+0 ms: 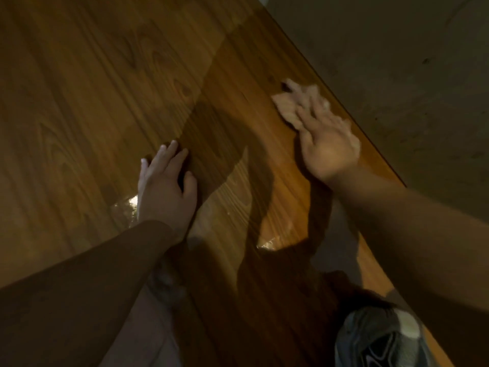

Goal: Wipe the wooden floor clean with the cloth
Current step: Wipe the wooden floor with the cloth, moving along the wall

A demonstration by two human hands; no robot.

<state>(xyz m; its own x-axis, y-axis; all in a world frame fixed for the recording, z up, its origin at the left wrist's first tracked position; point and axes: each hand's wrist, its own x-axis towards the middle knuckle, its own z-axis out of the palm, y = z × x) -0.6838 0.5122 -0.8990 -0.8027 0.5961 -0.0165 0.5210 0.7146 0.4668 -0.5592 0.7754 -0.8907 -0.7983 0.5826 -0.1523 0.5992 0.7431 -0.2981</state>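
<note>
The wooden floor point(100, 83) fills most of the head view, brown with a strong grain. My right hand point(328, 144) presses a pale cloth point(287, 107) flat against the boards near the floor's right edge; its fingers lie straight over the cloth and look blurred. The cloth sticks out beyond the fingertips toward the upper left. My left hand point(165, 186) rests flat on the floor, fingers spread, at the middle of the view and holds nothing.
A dull grey-green surface point(397, 62) borders the wood along a diagonal edge at the right. Shiny wet-looking patches point(127, 207) glint beside my left wrist. A dark patterned shoe point(381, 340) shows at the bottom right. Arm shadows fall across the boards.
</note>
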